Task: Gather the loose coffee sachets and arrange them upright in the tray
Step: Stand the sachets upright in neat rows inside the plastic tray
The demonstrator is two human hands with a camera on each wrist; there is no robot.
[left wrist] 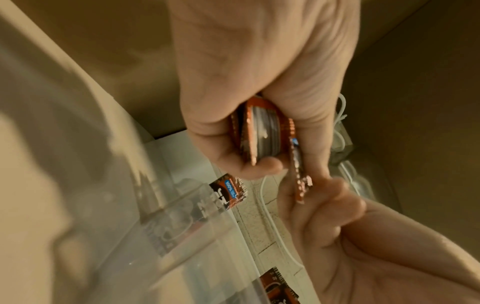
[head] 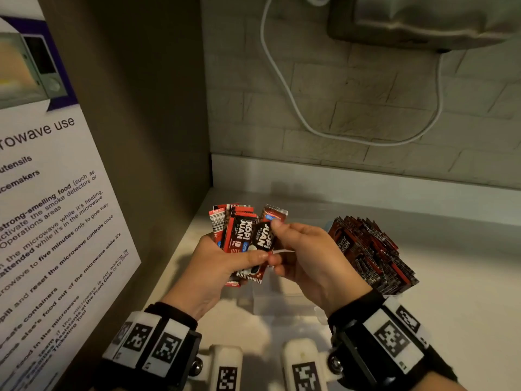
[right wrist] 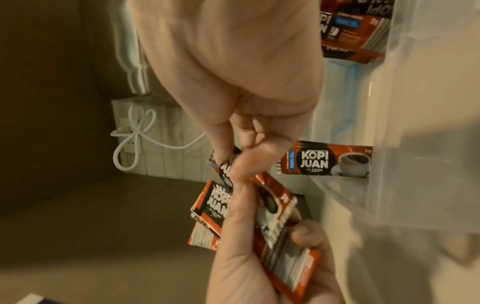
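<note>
My left hand [head: 248,259] grips a fanned stack of red-and-black coffee sachets [head: 236,235] above the white counter. My right hand [head: 284,244] pinches a single sachet [head: 265,241] at the front of that stack, thumb on top. In the left wrist view the stack [left wrist: 262,131] sits edge-on in the left hand [left wrist: 259,164], and the right hand [left wrist: 337,205] pinches the single sachet [left wrist: 298,170]. The right wrist view shows the pinched sachet [right wrist: 226,170] and the stack [right wrist: 280,226]. To the right, a packed row of sachets [head: 372,255] stands leaning in the clear tray [head: 282,303].
A brown side panel with a microwave-use poster [head: 56,193] stands close on the left. A white cable [head: 282,80] hangs on the brick-pattern back wall. A grey object [head: 423,21] hangs at top right. One sachet [right wrist: 324,160] lies flat behind the clear tray wall [right wrist: 389,144].
</note>
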